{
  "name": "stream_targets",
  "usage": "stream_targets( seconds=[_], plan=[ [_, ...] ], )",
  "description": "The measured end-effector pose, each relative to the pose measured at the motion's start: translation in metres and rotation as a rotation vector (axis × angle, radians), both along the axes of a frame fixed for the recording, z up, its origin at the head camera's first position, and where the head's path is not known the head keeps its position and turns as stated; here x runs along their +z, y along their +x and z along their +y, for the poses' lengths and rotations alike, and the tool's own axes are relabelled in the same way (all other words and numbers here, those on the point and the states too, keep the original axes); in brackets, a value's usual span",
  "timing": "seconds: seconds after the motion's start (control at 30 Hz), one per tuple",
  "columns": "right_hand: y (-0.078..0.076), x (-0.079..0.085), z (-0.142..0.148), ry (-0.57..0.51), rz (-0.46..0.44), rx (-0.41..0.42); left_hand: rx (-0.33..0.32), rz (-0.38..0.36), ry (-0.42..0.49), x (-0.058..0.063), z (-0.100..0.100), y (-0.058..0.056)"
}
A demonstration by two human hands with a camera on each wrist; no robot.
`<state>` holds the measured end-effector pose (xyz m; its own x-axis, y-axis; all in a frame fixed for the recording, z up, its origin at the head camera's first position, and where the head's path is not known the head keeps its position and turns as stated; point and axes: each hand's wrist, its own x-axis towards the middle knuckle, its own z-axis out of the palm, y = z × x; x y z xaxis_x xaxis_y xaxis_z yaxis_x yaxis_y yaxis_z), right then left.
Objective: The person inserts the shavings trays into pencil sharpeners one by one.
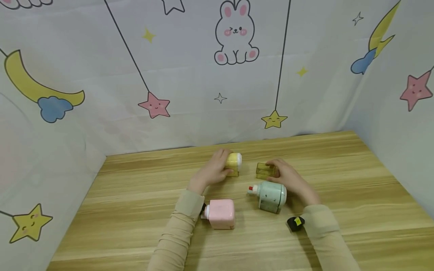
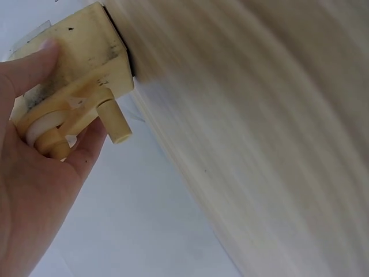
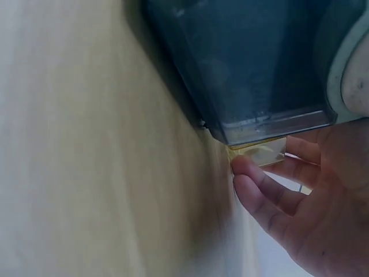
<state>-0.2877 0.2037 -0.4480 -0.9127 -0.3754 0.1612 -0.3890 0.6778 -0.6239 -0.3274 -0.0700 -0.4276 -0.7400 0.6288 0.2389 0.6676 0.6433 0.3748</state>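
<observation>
My left hand [image 1: 211, 171] grips a yellow crank pencil sharpener [image 1: 232, 162] near the back of the table; its crank handle [image 2: 115, 122] shows in the left wrist view, beside the palm. To the right, my right hand [image 1: 288, 177] pinches a see-through yellow shavings drawer [image 1: 265, 171], apart from the yellow sharpener. Just in front of that drawer lies a green pencil sharpener [image 1: 271, 194]; its dark see-through bin [image 3: 248, 69] covers part of the drawer in the right wrist view. A pink pencil sharpener [image 1: 222, 213] lies near my left forearm.
The wooden table [image 1: 135, 195] meets a white cloth wall [image 1: 190, 124] printed with stars and a rabbit at its back edge. Cloth also stands at the left and right sides. A black wrist device [image 1: 295, 223] sits by the right sleeve.
</observation>
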Motion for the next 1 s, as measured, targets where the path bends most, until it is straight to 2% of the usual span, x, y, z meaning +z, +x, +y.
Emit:
stream_targets(
  seconds=[0.4,1.0],
  plan=[
    [-0.005,0.003,-0.001,-0.027,-0.043,0.082,-0.046,0.008,0.001,0.003,0.001,0.0],
    [-0.014,0.013,-0.004,0.04,-0.132,0.137,-0.008,-0.15,-0.074,0.015,0.004,0.003]
  ],
)
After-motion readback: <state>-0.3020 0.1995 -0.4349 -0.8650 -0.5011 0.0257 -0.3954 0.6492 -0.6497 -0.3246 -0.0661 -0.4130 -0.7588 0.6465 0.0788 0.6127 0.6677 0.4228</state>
